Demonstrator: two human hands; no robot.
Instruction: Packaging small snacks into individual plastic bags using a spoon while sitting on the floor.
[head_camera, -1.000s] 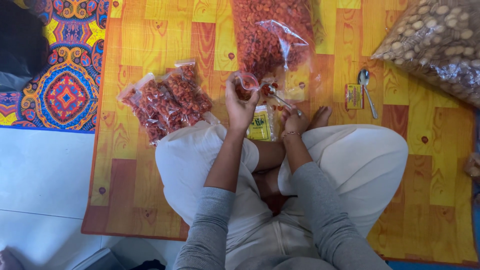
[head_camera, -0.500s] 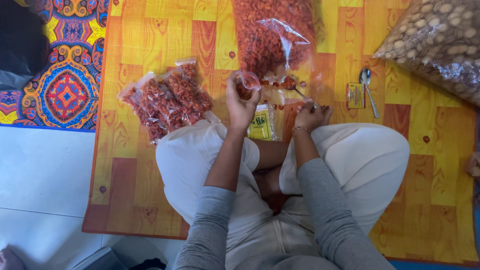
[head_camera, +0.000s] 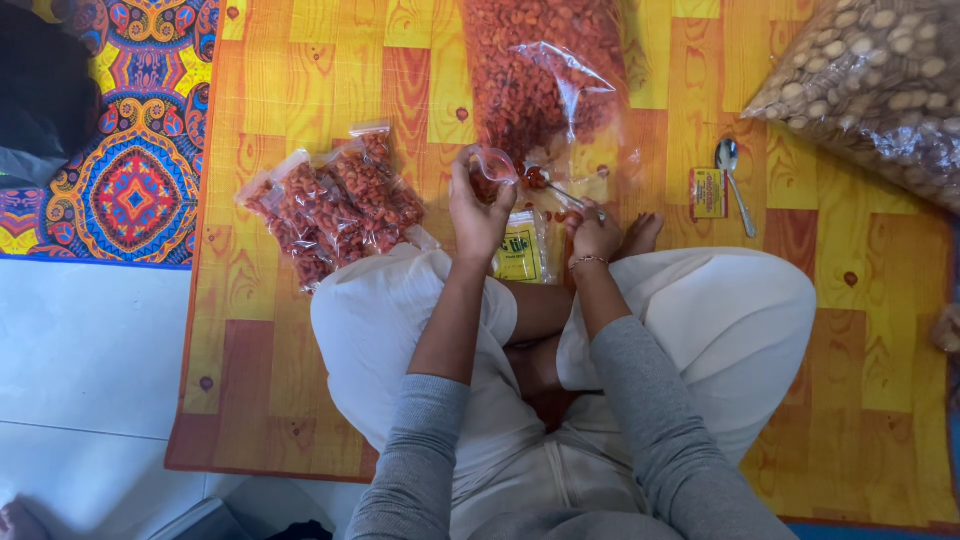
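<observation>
Sitting cross-legged on a yellow-and-orange wood-patterned mat (head_camera: 300, 380), the person works over several clear plastic bags. A big bag (head_camera: 540, 70) lies open straight ahead, full of small orange-red snack pieces, its loose plastic mouth crumpled toward the knees. To the left, just beside the left knee, lie filled packets (head_camera: 330, 210), small clear pouches stuffed with the same orange-red pieces and overlapping one another. At the top right corner a second large sack (head_camera: 880, 80) holds pale, round beige pieces. The left hand (head_camera: 478, 215) is closed around a small pouch (head_camera: 492, 170), pinching its clear top edge so it stands upright; the pouch holds some orange-red pieces low down and looks only partly full, sitting between the big bag's mouth and the knees. The right hand (head_camera: 596, 235) is curled shut on the handle of a spoon (head_camera: 555, 187), whose bowl carries a red heap right at the pouch's opening. Between the two wrists a yellow packet (head_camera: 520, 250) rests on the mat against the legs. Farther right, well apart from the hands, a second metal spoon (head_camera: 735, 180) lies beside a small red-and-yellow box (head_camera: 708, 193). A patterned rug (head_camera: 120, 130) borders the mat on the left, above white floor tiles (head_camera: 90, 360).
</observation>
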